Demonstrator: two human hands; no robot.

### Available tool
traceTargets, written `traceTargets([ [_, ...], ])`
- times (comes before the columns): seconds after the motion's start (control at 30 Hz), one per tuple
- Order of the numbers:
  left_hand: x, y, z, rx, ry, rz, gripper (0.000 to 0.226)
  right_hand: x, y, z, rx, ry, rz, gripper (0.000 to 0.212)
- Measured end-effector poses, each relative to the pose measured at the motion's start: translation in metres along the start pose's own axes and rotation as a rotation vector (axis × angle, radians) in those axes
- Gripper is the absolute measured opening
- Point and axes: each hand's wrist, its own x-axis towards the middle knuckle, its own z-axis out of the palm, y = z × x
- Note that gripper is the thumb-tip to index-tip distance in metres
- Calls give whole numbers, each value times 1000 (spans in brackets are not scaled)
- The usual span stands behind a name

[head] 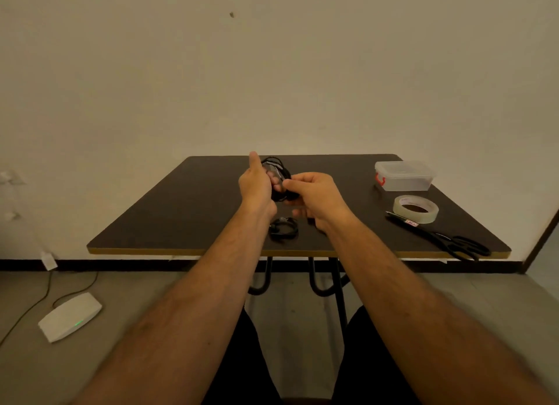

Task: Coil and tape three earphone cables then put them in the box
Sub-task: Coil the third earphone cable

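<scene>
Both hands meet at centre frame above the worktop (187, 217). The left hand (257, 186) holds a black earphone cable (276, 170) looped about its fingers, thumb raised clear, apparently serving as a former so the coil keeps its shape. The right hand (314, 192) pinches the same cable at the coil's right edge, a narrow grip, judged to be guiding or tucking the loose end; whether tape is already on it cannot be told.

Just below the hands, near the worktop's front edge, lies a second coiled cable (282, 229), set down flat. A third cable is not identifiable.

At right of frame, well apart from the hands, stand the clear box (403, 176) with its lid on, the tape roll (416, 209) just in front of it, and scissors (447, 238) toward the front right corner, grouped within the right hand's reach.
</scene>
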Motion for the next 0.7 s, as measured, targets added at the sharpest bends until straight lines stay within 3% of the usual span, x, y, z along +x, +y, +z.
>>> traceTargets([
  [0.2,53,-17,0,232,68,-41,54,53,11,0,-152,76,47,12],
  [0.4,94,-26,3,429,-80,-197,63,106,25,-24,-267,101,130,14],
  [0.7,153,-55,13,614,-193,-285,35,169,62,-45,-433,98,271,8],
])
